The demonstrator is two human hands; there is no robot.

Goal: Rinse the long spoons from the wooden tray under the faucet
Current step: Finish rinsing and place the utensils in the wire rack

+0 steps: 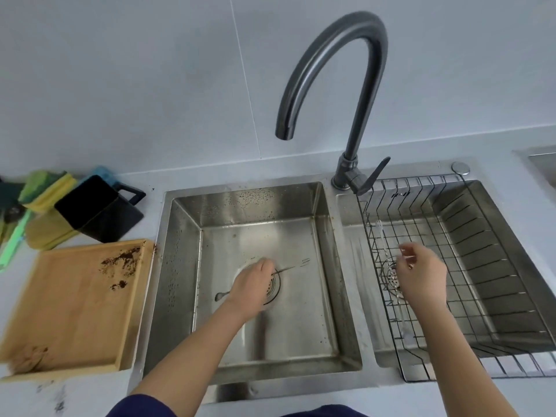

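Observation:
A long thin metal spoon (222, 295) lies on the floor of the left sink basin (301, 311), its handle crossing the drain. My left hand (252, 284) is down on it, fingers curled round the middle of the handle. My right hand (421, 275) hovers over the wire rack (469, 266) in the right basin, fingers loose and holding nothing. A blurred long streak (383, 245), possibly another spoon, runs along the rack just left of that hand. The faucet (340, 55) arches over the left basin with no water running. The wooden tray (72, 302) on the left holds only brown crumbs.
A black holder (99, 209) and yellow-green sponges (48, 188) stand behind the tray on the white counter. The faucet lever (373, 176) sits between the two basins. A second sink edge (541, 164) shows at the far right.

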